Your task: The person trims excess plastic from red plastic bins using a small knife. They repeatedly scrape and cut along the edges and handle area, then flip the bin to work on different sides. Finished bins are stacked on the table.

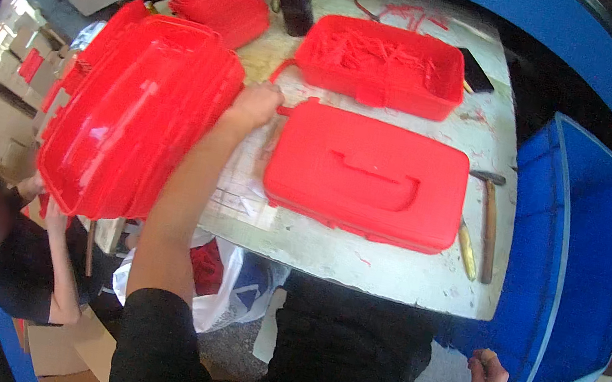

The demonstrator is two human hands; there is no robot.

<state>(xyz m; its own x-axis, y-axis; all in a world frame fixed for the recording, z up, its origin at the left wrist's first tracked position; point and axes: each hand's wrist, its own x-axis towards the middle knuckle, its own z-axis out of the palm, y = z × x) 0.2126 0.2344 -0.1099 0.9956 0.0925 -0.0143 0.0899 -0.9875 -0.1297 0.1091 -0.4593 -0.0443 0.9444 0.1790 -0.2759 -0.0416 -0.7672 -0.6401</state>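
Black sleeve (156,336) foremost, left fingers (275,94) curl beside a red strip (285,111), grip unclear; right fingers (486,359) half-curl, empty.

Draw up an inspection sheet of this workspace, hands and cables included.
Surface: pale worktable, scuffed.
Job's things: closed red case lying flat; nested red shells to its left.
Clutter: open red box holding red scraps, more loose behind it; hammer; yellow tool; dark flask.
Left hand: at the case's upper-left corner, by a thin red piece; grip unclear.
Right hand: off the table, near the blue bin; nothing seen in it.
Cables: nothing seen.
Surroundings: bin right of the table; white bag below its near edge; another person at left.
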